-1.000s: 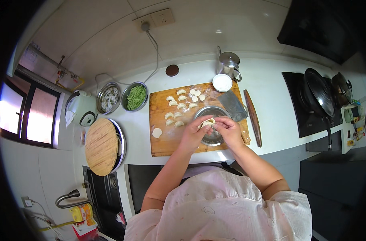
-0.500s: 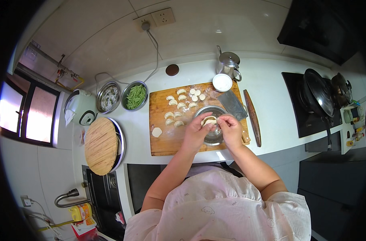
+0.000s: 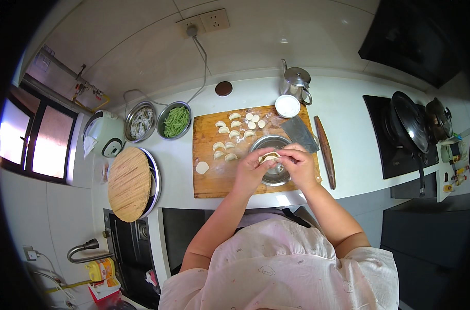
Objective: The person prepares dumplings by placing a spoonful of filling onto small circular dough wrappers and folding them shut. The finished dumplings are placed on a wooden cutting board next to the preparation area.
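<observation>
Both hands hold one dumpling (image 3: 269, 156) above a steel bowl (image 3: 277, 179). My left hand (image 3: 249, 170) grips its left side, while my right hand (image 3: 300, 164) pinches the edge on the right. Some filling shows along the dumpling's partly open fold. Several folded dumplings (image 3: 230, 157) lie in rows on the floured wooden cutting board (image 3: 206, 187). Beside them sit small dough pieces (image 3: 252, 125) and, at the board's left, a flat round wrapper (image 3: 202, 167). The bowl's contents are mostly hidden by my hands.
A grey rectangular blade (image 3: 299, 134) lies at the board's right, with a wooden rolling pin (image 3: 325, 152) beyond. Behind stand a white bowl (image 3: 287, 106) and steel kettle (image 3: 297, 82). Leftward are green beans (image 3: 176, 122), another steel bowl (image 3: 140, 122) and a round wooden lid (image 3: 129, 185).
My right fingers have shifted along the dumpling's edge, toward the left, and its fold looks slightly more closed. The whole view has shifted a little.
</observation>
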Demonstrator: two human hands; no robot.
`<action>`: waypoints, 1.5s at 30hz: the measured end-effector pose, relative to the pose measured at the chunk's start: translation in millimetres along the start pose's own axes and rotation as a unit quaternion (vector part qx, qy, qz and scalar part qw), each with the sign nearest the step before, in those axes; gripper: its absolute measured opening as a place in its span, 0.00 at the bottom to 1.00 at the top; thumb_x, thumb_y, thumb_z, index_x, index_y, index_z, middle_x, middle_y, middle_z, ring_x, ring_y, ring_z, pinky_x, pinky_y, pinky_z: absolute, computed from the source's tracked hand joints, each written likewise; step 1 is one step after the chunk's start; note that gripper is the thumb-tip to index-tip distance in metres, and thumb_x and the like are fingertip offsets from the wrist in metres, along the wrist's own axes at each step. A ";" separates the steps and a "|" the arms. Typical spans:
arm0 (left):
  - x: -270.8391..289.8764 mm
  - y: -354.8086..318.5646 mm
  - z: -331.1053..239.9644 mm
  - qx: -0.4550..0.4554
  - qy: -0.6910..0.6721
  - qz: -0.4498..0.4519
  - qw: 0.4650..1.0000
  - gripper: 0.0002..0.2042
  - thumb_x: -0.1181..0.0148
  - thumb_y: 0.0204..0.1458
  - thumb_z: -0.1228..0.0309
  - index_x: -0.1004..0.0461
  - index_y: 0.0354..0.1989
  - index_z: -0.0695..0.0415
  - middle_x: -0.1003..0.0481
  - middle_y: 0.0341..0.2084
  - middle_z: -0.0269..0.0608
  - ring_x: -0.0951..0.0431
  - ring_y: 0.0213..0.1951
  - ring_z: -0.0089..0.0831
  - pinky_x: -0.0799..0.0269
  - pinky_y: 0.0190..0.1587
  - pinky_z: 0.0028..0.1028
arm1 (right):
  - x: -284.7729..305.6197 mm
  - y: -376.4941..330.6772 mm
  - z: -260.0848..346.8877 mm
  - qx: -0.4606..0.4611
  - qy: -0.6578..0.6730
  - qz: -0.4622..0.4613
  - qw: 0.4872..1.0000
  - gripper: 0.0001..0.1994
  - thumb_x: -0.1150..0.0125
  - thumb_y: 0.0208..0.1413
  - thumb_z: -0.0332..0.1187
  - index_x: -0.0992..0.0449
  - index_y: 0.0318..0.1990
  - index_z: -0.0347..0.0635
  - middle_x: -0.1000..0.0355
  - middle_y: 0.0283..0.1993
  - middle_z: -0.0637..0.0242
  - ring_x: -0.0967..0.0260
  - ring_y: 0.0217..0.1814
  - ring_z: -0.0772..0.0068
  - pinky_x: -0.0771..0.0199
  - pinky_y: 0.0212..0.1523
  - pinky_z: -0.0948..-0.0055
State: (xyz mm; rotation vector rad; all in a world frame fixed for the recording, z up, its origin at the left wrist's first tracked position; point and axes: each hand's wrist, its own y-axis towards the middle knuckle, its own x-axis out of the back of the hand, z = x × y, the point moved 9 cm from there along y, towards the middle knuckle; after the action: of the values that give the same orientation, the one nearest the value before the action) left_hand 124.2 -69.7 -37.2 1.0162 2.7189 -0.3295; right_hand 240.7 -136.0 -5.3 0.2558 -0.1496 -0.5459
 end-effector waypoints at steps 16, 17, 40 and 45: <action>-11.3 -5.1 -9.8 -0.039 -0.001 0.059 0.997 0.17 0.49 0.50 0.82 0.34 0.50 0.65 0.29 0.43 0.44 0.27 0.42 0.27 0.31 0.46 0.23 | 4.9 -3.5 20.0 0.085 -0.063 -0.046 0.993 0.04 0.39 0.42 0.21 0.24 0.28 0.35 0.30 0.28 0.63 0.32 0.31 0.70 0.33 0.31 0.76; -13.7 -6.6 -13.4 -0.045 -0.009 0.069 0.997 0.16 0.50 0.51 0.82 0.35 0.50 0.65 0.30 0.45 0.44 0.27 0.43 0.27 0.31 0.47 0.24 | 6.0 -3.7 21.4 0.093 -0.072 -0.052 0.992 0.04 0.39 0.42 0.21 0.24 0.28 0.35 0.30 0.28 0.62 0.32 0.31 0.69 0.32 0.31 0.76; -9.4 -8.1 -8.5 -0.067 -0.011 0.119 0.991 0.17 0.54 0.53 0.81 0.38 0.54 0.63 0.33 0.49 0.44 0.31 0.48 0.28 0.30 0.49 0.26 | -3.8 1.0 39.3 0.132 -0.100 0.056 0.985 0.06 0.36 0.38 0.22 0.24 0.28 0.38 0.30 0.28 0.63 0.32 0.31 0.68 0.32 0.33 0.74; -17.2 -10.5 -13.9 -0.089 0.022 0.122 0.988 0.20 0.54 0.52 0.84 0.41 0.55 0.65 0.33 0.48 0.45 0.31 0.47 0.27 0.32 0.50 0.25 | 0.5 -1.4 42.5 0.161 -0.134 0.025 0.977 0.07 0.36 0.39 0.23 0.24 0.29 0.38 0.30 0.28 0.62 0.32 0.31 0.66 0.32 0.33 0.72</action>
State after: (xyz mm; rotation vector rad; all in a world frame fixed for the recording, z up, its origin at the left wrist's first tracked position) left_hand 128.1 -84.0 -17.8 1.2984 2.5651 -0.0212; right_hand 231.6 -146.0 35.0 0.4922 -0.5082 -0.5038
